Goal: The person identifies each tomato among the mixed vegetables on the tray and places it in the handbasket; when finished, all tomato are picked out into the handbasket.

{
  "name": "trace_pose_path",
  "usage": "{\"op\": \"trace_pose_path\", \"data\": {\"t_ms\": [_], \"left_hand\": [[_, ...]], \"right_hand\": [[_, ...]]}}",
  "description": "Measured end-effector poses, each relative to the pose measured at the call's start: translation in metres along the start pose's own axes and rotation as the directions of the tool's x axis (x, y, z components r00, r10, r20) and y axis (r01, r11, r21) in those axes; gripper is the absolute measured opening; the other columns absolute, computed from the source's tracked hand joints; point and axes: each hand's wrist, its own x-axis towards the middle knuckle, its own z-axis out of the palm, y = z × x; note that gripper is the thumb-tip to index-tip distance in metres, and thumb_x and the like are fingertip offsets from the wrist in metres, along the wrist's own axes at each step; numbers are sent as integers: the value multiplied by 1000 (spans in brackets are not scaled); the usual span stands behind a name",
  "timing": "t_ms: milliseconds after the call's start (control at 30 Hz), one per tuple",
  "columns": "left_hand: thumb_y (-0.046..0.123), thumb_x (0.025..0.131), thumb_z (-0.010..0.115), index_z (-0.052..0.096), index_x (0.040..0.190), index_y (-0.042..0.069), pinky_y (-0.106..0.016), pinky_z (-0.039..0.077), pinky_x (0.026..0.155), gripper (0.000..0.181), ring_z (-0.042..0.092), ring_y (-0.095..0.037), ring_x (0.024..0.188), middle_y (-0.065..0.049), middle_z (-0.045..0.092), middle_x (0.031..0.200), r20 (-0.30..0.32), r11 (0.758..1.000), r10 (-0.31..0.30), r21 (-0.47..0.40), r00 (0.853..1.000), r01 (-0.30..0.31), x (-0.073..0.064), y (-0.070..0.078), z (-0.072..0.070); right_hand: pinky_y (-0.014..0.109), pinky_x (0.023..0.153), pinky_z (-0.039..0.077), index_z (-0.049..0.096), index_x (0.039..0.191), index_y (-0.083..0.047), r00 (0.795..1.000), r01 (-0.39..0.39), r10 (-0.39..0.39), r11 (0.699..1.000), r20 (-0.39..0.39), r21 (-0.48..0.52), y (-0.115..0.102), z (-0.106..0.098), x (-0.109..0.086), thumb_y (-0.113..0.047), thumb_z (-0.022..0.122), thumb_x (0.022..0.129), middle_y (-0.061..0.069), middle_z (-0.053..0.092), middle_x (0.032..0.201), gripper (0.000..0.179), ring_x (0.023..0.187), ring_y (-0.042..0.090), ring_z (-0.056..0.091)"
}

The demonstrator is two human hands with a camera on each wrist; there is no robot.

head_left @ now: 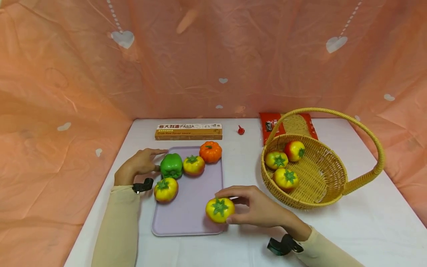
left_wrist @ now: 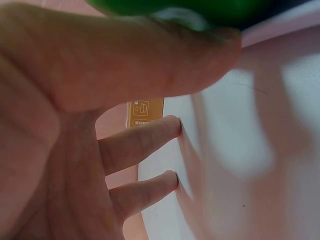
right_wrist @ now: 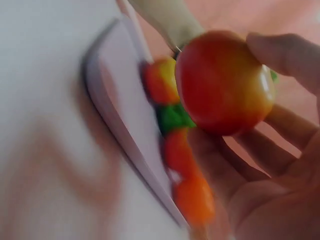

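Yellow-and-red tomato (head_left: 220, 210), pinched in the right hand (head_left: 256, 207), hangs above the near right corner of a lilac tray (head_left: 188, 213). The left hand (head_left: 141, 163), fingers spread, is at the tray's far left, beside a green pepper (head_left: 171, 165). Farther right, a wicker basket (head_left: 311, 181) holds three more tomatoes (head_left: 286, 179).

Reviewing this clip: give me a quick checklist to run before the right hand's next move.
1. Right hand has the tomato secured: ok, apparently; thumb and fingers grip it.
2. Tray has bare room: ok, its near half.
3. Tray otherwise empty: not ok; bell pepper, pumpkin and two other tomatoes are there.
4. Left hand clear of the pepper: cannot tell; its thumb is very close.
5. Basket has room: ok; three tomatoes sit on its left side.
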Motion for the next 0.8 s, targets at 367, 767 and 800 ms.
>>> {"op": "trace_pose_path", "data": {"t_ms": [367, 767, 800], "left_hand": [[15, 91, 81, 55, 162, 15, -77, 34, 122, 75, 44, -58, 149, -35, 50, 162, -9, 1000, 0, -8, 1000, 0, 1, 0, 0], [19, 93, 81, 55, 163, 17, -79, 33, 121, 74, 44, -59, 148, -34, 54, 159, 2, 1000, -15, -11, 1000, 15, 0, -1, 0], [19, 93, 80, 55, 163, 17, -79, 33, 121, 74, 44, -59, 149, -33, 55, 158, 1, 1000, -15, -13, 1000, 15, 0, -1, 0]], "right_hand": [[21, 103, 59, 65, 152, -15, 957, -116, 103, 993, -272, -32, -19, -62, -89, -6, 78, 101, -2, 69, 149, 54, 129, 5, 67], [15, 93, 60, 67, 146, -5, 868, -248, 117, 944, -482, -217, -5, -101, -140, -1, 80, 97, -24, 68, 138, 50, 118, -5, 70], [14, 92, 60, 68, 146, -6, 862, -267, 128, 937, -491, -225, -3, -103, -141, -3, 81, 98, -24, 68, 138, 50, 117, -6, 70]]}}
